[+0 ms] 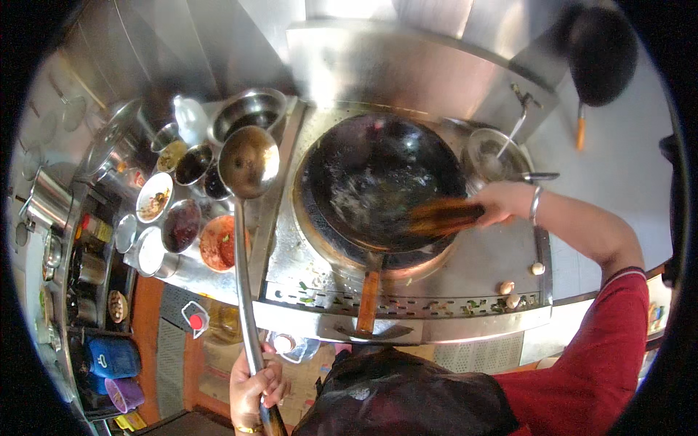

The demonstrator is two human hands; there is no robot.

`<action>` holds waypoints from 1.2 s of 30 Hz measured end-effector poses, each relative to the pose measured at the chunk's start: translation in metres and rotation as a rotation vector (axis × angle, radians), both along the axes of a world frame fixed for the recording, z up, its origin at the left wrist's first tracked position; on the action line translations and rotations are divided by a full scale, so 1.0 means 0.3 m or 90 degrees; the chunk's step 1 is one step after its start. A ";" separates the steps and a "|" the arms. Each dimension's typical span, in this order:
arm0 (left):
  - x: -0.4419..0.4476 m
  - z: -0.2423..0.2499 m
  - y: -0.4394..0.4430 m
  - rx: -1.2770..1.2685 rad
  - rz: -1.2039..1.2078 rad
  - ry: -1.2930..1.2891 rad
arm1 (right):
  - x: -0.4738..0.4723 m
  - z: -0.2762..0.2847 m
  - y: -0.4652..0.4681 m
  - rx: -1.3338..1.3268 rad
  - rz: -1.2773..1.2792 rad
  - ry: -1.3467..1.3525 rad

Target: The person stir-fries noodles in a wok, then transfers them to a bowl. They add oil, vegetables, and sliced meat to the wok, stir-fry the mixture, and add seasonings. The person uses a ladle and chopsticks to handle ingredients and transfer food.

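Observation:
A long-handled metal ladle (pixel 248 163) is in the grip of my left hand (pixel 259 380), its bowl raised over the left counter. My right hand (pixel 499 204) holds a brown bamboo wok brush (pixel 444 217), whose bristles are blurred at the right side of the wok. The black wok (pixel 376 174) sits on the round burner, with wet, shiny patches inside. Its wooden handle (pixel 369 300) points towards me and lies over the stove's front edge.
Bowls of seasonings, among them a red sauce bowl (pixel 221 243) and a white bowl (pixel 155 197), crowd the left counter. A water tap (pixel 522 117) hangs over a strainer (pixel 495 155) at right. Eggshells (pixel 507 287) and scraps lie near the slotted drain (pixel 436 306).

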State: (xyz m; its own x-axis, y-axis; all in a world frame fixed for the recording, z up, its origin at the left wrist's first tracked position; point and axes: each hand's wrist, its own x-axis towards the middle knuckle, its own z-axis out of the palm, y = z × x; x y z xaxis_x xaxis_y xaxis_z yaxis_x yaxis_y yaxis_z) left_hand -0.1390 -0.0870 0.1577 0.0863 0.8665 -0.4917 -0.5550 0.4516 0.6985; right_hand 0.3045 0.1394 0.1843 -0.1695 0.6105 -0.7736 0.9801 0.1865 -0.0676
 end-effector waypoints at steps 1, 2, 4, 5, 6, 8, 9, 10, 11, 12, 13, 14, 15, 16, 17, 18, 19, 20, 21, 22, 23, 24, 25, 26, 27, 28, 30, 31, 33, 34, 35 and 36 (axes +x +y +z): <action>-0.003 -0.001 0.006 0.005 -0.012 0.010 | 0.025 0.021 0.006 0.101 0.074 -0.103; -0.008 -0.004 0.009 0.009 -0.021 0.019 | 0.050 -0.054 0.041 0.228 0.110 -0.067; -0.007 -0.007 0.036 0.010 -0.047 0.019 | 0.123 -0.257 0.097 0.485 0.164 -0.004; 0.003 -0.005 0.032 -0.007 -0.025 0.017 | -0.120 -0.187 0.095 0.263 -0.167 0.035; 0.009 -0.003 0.037 -0.013 -0.027 0.005 | -0.148 -0.310 0.107 0.291 -0.174 0.059; 0.004 0.001 0.039 0.009 -0.046 -0.032 | -0.170 -0.485 0.081 0.388 -0.079 0.190; -0.004 -0.003 0.022 0.011 -0.020 -0.047 | -0.294 -0.259 0.045 0.162 -0.136 0.187; -0.012 -0.007 0.008 0.017 -0.010 -0.075 | -0.276 -0.159 0.031 0.097 -0.119 0.190; -0.019 -0.013 -0.004 0.024 -0.015 -0.071 | -0.226 -0.099 0.020 0.031 -0.107 0.192; -0.026 -0.013 -0.013 0.029 -0.019 -0.062 | -0.171 -0.056 0.012 -0.026 -0.109 0.147; -0.032 -0.013 -0.015 0.041 -0.025 -0.049 | -0.125 -0.033 0.015 -0.078 -0.112 0.105; -0.030 -0.011 -0.021 0.014 -0.020 -0.010 | -0.109 -0.035 0.031 -0.050 -0.084 0.102; -0.020 0.011 -0.005 0.012 -0.039 -0.016 | -0.090 -0.057 0.042 -0.024 -0.061 0.101; -0.009 0.007 0.001 0.021 -0.028 -0.044 | -0.082 -0.091 0.057 0.003 -0.035 0.099; -0.002 0.001 0.017 0.029 -0.036 -0.076 | -0.060 -0.206 0.066 0.289 0.066 0.163; 0.012 0.006 0.023 0.022 -0.039 -0.076 | -0.184 -0.190 0.089 0.201 -0.193 0.092; 0.022 0.013 0.032 0.023 -0.048 -0.082 | -0.185 -0.291 0.109 0.296 -0.194 0.160; 0.031 0.018 0.041 0.026 -0.049 -0.086 | -0.211 -0.326 0.108 0.278 -0.230 0.195; 0.031 0.021 0.041 0.029 -0.058 -0.083 | -0.225 -0.354 0.088 0.251 -0.274 0.229; 0.024 0.021 0.037 0.033 -0.063 -0.087 | -0.189 -0.322 0.074 0.142 -0.242 0.292; 0.015 0.018 0.035 0.038 -0.067 -0.091 | -0.140 -0.261 0.048 0.032 -0.210 0.354; -0.008 -0.002 0.028 0.034 -0.094 -0.077 | -0.143 -0.157 0.019 -0.023 -0.165 0.240; -0.011 -0.003 0.016 0.029 -0.085 -0.067 | -0.121 -0.094 0.021 -0.061 -0.079 0.123; -0.021 -0.001 0.015 0.030 -0.094 -0.062 | 0.043 -0.131 0.031 0.018 0.119 0.230; -0.017 0.006 0.012 0.027 -0.086 -0.045 | 0.022 -0.095 0.057 0.081 0.113 0.076; -0.004 0.035 0.013 0.011 -0.064 -0.057 | 0.010 -0.050 0.059 0.123 0.094 -0.090; 0.010 0.035 0.028 0.023 -0.052 -0.054 | 0.081 -0.254 0.165 0.323 0.083 -0.141; 0.015 0.024 0.028 0.027 -0.044 -0.056 | 0.032 -0.295 0.196 0.409 0.021 -0.063; 0.003 -0.001 0.021 0.035 -0.038 -0.062 | -0.227 -0.250 0.175 0.281 -0.266 0.153; 0.006 0.002 0.030 0.037 -0.039 -0.061 | -0.246 -0.351 0.172 0.321 -0.231 0.207; 0.013 0.007 0.048 0.041 -0.047 -0.063 | -0.233 -0.444 0.157 0.363 -0.200 0.255; 0.020 0.019 0.056 0.045 -0.037 -0.060 | -0.235 -0.441 0.113 0.312 -0.139 0.306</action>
State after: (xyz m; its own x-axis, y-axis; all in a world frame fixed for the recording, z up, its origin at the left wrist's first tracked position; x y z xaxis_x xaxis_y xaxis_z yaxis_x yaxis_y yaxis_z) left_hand -0.1330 -0.0702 0.1634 0.1799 0.8910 -0.4169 -0.5946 0.4361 0.6755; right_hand 0.2340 0.1734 0.0519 -0.2565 0.9272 -0.2729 0.8817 0.1087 -0.4592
